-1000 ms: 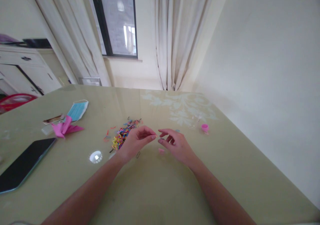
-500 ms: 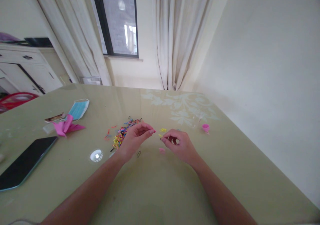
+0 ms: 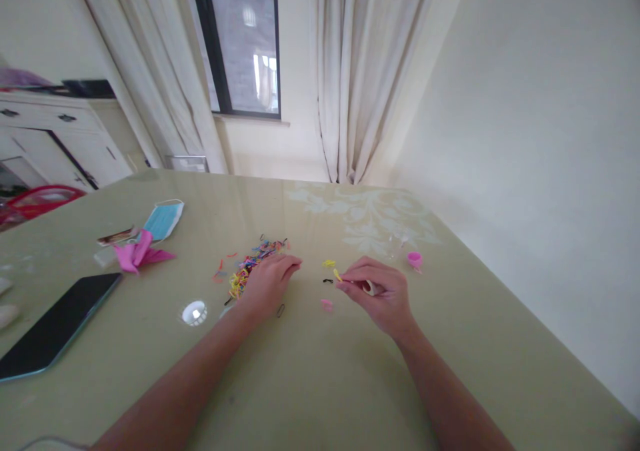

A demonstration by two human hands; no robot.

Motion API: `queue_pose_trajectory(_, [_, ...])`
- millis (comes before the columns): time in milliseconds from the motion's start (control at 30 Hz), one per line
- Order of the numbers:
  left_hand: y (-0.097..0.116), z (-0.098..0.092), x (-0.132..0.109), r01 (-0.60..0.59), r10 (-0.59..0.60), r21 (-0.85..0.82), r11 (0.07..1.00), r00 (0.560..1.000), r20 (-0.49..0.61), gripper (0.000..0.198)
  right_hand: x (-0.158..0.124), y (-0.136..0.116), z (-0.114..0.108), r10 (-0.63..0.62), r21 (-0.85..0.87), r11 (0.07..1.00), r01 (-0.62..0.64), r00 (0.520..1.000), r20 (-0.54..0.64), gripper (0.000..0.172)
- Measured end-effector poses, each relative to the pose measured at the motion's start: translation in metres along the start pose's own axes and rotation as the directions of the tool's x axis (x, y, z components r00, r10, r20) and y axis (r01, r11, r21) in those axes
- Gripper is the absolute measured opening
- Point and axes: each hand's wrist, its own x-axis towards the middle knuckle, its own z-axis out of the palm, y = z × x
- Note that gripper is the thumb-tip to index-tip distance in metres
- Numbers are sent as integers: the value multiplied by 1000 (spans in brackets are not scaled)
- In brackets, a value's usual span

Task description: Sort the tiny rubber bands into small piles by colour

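Observation:
My right hand (image 3: 380,291) pinches a small yellow loop (image 3: 337,275) between thumb and forefinger, just above the table. My left hand (image 3: 270,281) is closed, its fingertips pressed together beside a pile of small coloured loops (image 3: 243,279); whatever may be between them is hidden. Between the hands lie a few yellow loops (image 3: 329,263), a black one (image 3: 327,281) and some pink ones (image 3: 327,305). A dark-outlined loop (image 3: 281,311) lies under my left wrist. Whether these are rubber bands or clips, I cannot tell.
Left on the table (image 3: 300,384) are a phone (image 3: 60,324), a pink folded paper shape (image 3: 140,256), a blue mask (image 3: 163,221) and a shiny clear dome (image 3: 194,313). A small pink cup (image 3: 415,259) stands at right, near a clear item (image 3: 397,243).
My right hand has moved right with the yellow loop, uncovering the black one. My left hand has turned palm down and drawn slightly back toward the pile; the pink bit at its fingertips no longer shows.

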Motion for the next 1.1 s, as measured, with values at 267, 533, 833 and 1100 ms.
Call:
queue_pose_trajectory(267, [3,-5,7,56,-63,-195,979,998,-28,21,7,45,-18,251,-571,814,-107,951,178,17])
queue_pose_trajectory(533, [8,-9,14,181,-208,-508,842,978,4,15,37,77,1,428,-799,600,-20,853,300,20])
queue_pose_trajectory(833, [18,-6,15,195,-214,-728,658,974,67,28,13,54,2,316,-547,816,-190,938,146,20])
queue_pose_trajectory(1100, [41,-13,6,180,-169,-776,604,981,95,25,0,19,31,224,-251,950,-188,966,126,35])
